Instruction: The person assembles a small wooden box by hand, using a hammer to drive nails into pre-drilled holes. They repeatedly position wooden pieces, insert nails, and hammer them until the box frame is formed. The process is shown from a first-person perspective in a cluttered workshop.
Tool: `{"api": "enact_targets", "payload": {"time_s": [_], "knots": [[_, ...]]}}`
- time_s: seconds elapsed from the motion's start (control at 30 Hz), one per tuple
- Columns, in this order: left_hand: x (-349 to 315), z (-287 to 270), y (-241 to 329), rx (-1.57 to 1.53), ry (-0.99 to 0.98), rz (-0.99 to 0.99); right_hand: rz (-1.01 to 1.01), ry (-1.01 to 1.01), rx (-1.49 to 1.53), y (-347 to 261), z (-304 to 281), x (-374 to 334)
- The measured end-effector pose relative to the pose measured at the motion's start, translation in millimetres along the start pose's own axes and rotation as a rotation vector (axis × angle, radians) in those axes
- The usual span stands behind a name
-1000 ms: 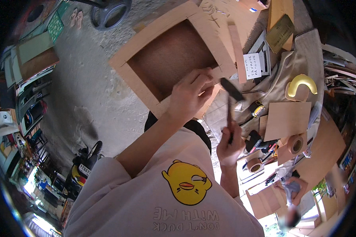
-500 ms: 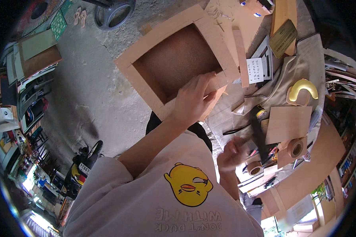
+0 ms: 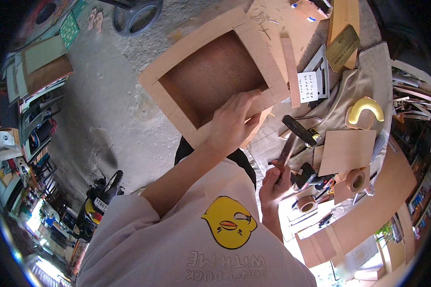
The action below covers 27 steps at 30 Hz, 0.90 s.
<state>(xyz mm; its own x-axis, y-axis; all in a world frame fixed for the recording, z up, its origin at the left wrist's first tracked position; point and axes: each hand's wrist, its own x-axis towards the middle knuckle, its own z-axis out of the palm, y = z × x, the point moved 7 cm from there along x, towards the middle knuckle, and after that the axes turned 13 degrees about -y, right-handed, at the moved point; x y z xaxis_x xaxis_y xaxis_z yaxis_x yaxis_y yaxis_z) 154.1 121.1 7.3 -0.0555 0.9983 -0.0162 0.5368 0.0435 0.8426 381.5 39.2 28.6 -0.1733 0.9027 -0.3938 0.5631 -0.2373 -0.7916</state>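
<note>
A wooden box [image 3: 170, 95] with a wide frame-like rim and a brown recessed floor stands tilted in front of me. My left hand [image 3: 232, 117] grips its near right edge, fingers bent over the rim and thumb on the outer side. Whether a small piece is pinched there is hidden. Lower right, my right hand [image 3: 275, 185] is closed around the handle of a hammer [image 3: 286, 152]. Its dark head points up and away, to the right of the box and apart from it.
To the right, a grey cloth [image 3: 368, 81] lies under a yellow curved piece [image 3: 366, 109], a square board [image 3: 348, 150], a tape measure [image 3: 313, 135] and tape rolls [image 3: 306, 204]. Nails [image 3: 263, 19] are scattered on a far board. A motorbike [image 3: 98, 203] stands at left.
The hammer has swung up and left toward the box, its head now near the tape measure. My right hand turned with it. My left hand and the box stay nearly in place.
</note>
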Motion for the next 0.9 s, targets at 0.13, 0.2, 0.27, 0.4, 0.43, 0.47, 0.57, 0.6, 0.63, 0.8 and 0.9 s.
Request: {"api": "enact_targets", "payload": {"time_s": [0.13, 0.2, 0.27, 0.4, 0.43, 0.47, 0.57, 0.6, 0.63, 0.8, 0.9], "knots": [[1, 1, 0, -0.001, -0.03, -0.007, -0.037, 0.136, 0.139, 2, 14, -14], [2, 0, 1, 0.001, -0.041, -0.009, -0.122, 0.136, -0.094, -10, 28, 0], [2, -1, 2, 0.021, -0.028, 0.003, -0.071, 0.057, -0.141, -15, 36, 7], [5, 0, 0, -0.018, -0.046, -0.028, -0.061, 0.161, 0.083, -11, 25, -10], [4, -1, 1, -0.007, -0.041, -0.012, -0.089, 0.147, -0.036, -8, 30, -8], [2, -1, 1, 0.006, -0.031, 0.007, -0.122, 0.134, -0.154, -8, 35, -3], [4, -1, 4, 0.015, -0.032, 0.031, -0.124, 0.112, -0.066, -20, 32, 10], [1, 0, 4, 0.012, -0.048, 0.027, -0.096, 0.18, 0.093, -24, 24, 4], [-2, 2, 2, 0.006, -0.067, 0.008, -0.067, 0.249, 0.252, -22, 19, -3], [0, -1, 1, -0.014, -0.072, -0.043, -0.141, 0.02, -0.311, -26, 39, 12], [3, 2, -1, 0.009, -0.047, -0.005, -0.093, 0.186, -0.129, -47, 9, -2]]}}
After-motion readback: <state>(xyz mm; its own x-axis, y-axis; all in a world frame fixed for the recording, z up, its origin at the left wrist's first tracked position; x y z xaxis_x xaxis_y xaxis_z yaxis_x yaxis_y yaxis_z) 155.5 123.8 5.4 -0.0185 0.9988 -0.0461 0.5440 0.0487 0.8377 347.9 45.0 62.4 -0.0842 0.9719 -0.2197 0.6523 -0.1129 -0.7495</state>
